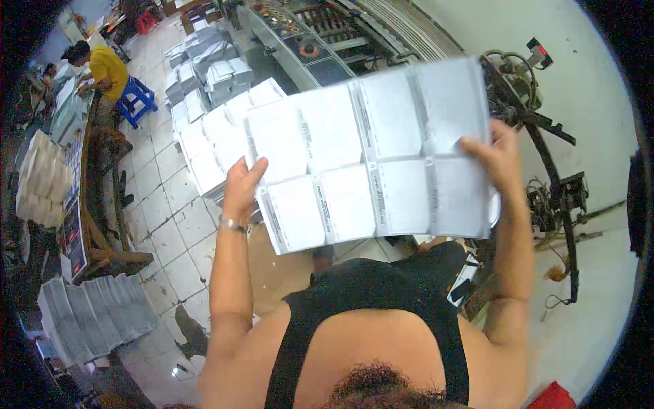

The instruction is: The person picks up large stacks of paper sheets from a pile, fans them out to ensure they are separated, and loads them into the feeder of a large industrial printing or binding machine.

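Both your hands hold a large printed sheet up over a tiled workshop floor.

Your left hand (240,183) is clenched on the left edge of the printed sheet (371,153), and your right hand (496,158) grips its right edge, so the sheet hangs in the air in front of you, touching no surface. Below it lies a pale tiled floor (170,232), cracked near your left arm. Stacks of paper (204,88) stand on the floor beside a long machine (320,34). More paper piles (95,317) sit near the floor's left edge. A person in yellow (105,68) works at a worktop (65,112) in the far left corner.
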`<state>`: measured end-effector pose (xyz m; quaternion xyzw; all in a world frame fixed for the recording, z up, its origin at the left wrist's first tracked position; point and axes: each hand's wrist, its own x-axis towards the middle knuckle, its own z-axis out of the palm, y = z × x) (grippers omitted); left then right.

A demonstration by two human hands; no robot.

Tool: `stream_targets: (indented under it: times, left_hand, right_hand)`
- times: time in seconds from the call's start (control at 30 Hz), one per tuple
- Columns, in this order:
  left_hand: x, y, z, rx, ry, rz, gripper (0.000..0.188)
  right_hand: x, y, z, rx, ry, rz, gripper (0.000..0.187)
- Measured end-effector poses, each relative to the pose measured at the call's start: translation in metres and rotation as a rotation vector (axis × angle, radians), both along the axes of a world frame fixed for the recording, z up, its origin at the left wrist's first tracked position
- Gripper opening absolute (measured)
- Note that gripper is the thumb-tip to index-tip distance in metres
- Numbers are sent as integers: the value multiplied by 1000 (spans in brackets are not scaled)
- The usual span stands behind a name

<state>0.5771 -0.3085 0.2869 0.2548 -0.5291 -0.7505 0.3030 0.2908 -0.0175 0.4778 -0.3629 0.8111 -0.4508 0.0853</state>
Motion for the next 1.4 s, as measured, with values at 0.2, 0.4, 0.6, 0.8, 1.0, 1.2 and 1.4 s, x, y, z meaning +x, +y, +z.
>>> stream_targets:
  times: [0.2, 0.4, 0.6, 0.8, 1.0, 1.2, 1.4]
  left_hand:
    - [-45, -13, -7, -341, -466, -55, 37]
    - [-64, 10, 55, -811, -682, -83, 34]
    - [-92, 56, 53, -1253, -932, -137, 29]
    - [-81, -8, 60, -596, -486, -244, 34]
    - [-94, -6, 50, -1040, -738, -248, 35]
    - [-64, -35, 63, -465, -328, -254, 26]
    - [-50, -49, 62, -294, 102, -225, 17]
  right_hand:
    - [-22, -7, -114, 219, -51, -209, 40]
    - [-5, -19, -121, 572, 305, -260, 43]
    - [37, -52, -136, 810, 542, -87, 40]
    - [-29, -13, -96, 356, -115, -71, 40]
    - [-27, -11, -142, 608, 202, -170, 41]
    - [-29, 56, -97, -60, -489, -77, 29]
    - [4, 110, -69, -487, -280, -123, 36]
